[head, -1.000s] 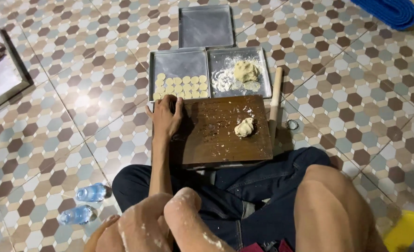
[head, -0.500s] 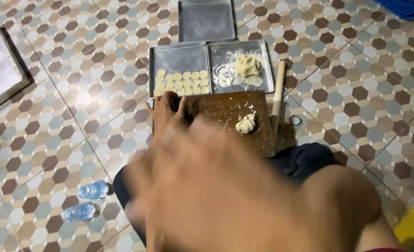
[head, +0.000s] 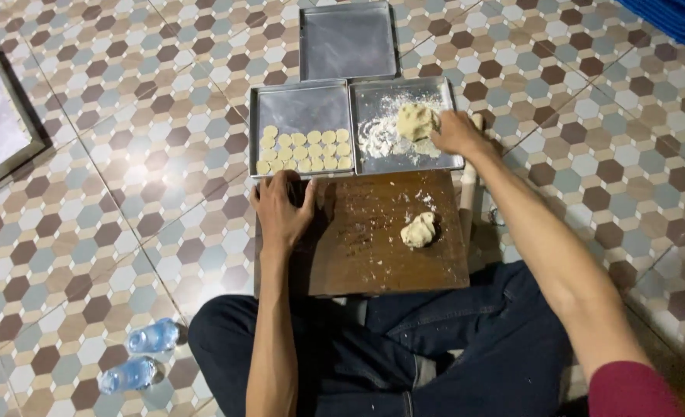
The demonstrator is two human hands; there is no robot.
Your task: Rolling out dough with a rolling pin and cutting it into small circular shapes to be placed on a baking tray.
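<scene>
We are sitting cross-legged on the hexagon-tiled floor (head: 126, 116) with the wooden board (head: 373, 239) across our knees, and our right hand (head: 457, 133), which was blurring past the camera half a second ago, is now reaching into the floured metal tray (head: 373, 96), fingers curling loosely on the big dough mass (head: 416, 121), so more dough is coming off. Our left hand (head: 283, 207) is still lying flat and open on the board's far-left corner, the small dough lump (head: 420, 230) sitting untouched mid-board. The tray of dough rounds (head: 304, 108), rolling pin (head: 467, 185) and two bottles (head: 141, 355) are surrounding us.
</scene>
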